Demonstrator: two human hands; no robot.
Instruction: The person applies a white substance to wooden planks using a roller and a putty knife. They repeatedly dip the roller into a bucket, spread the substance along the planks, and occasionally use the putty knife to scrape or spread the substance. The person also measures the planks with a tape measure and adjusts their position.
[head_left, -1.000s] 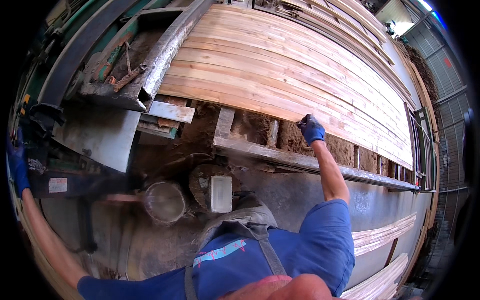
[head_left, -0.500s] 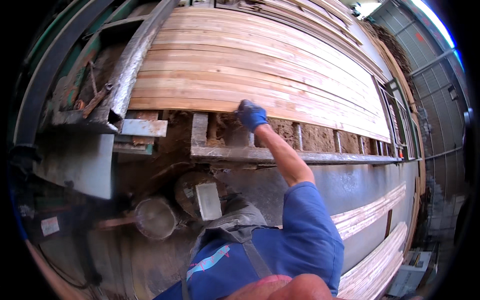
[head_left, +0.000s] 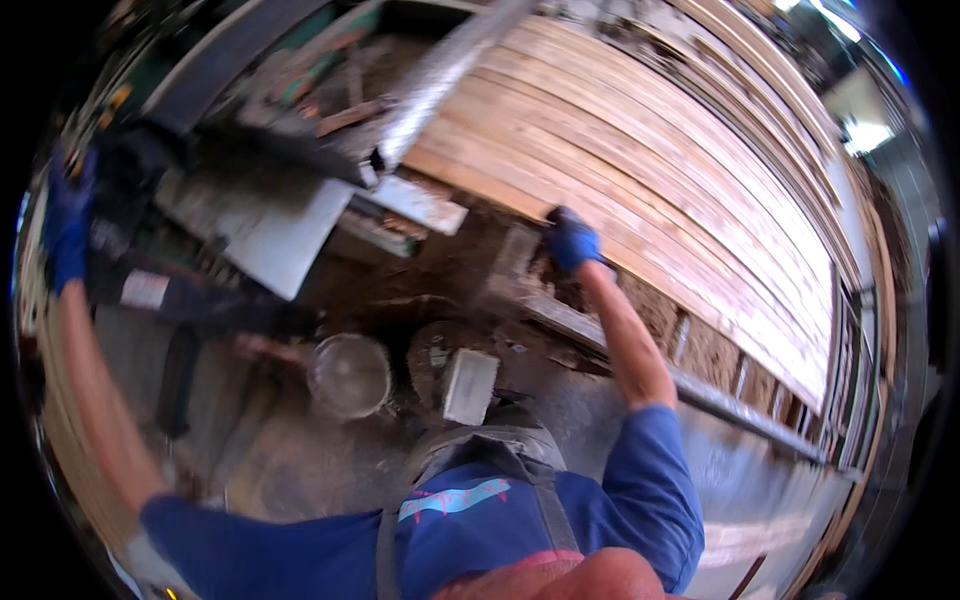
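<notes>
My right hand [head_left: 574, 241], in a blue glove with dark fingertips, is closed at the near edge of a row of wooden boards [head_left: 640, 170]. Its fingers curl over the nearest board's edge, towards the boards' left end. Stretched out to the far left, my left hand [head_left: 70, 215] wears a blue glove too. It is beside dark machine parts, and blur hides whether its fingers hold anything. The boards lie side by side on a metal frame [head_left: 690, 385].
A silver metal beam [head_left: 440, 90] borders the boards' left end. A pale metal plate [head_left: 270, 230] juts out from the machine on my left. Before me stand a round container [head_left: 350, 375] and a pale block [head_left: 470, 385]. Sawdust [head_left: 655, 305] lies under the frame.
My view has turned left, so the boards appear further right and more slanted. My left arm and gloved hand have come into view at the left. My right hand stays at the board edge.
</notes>
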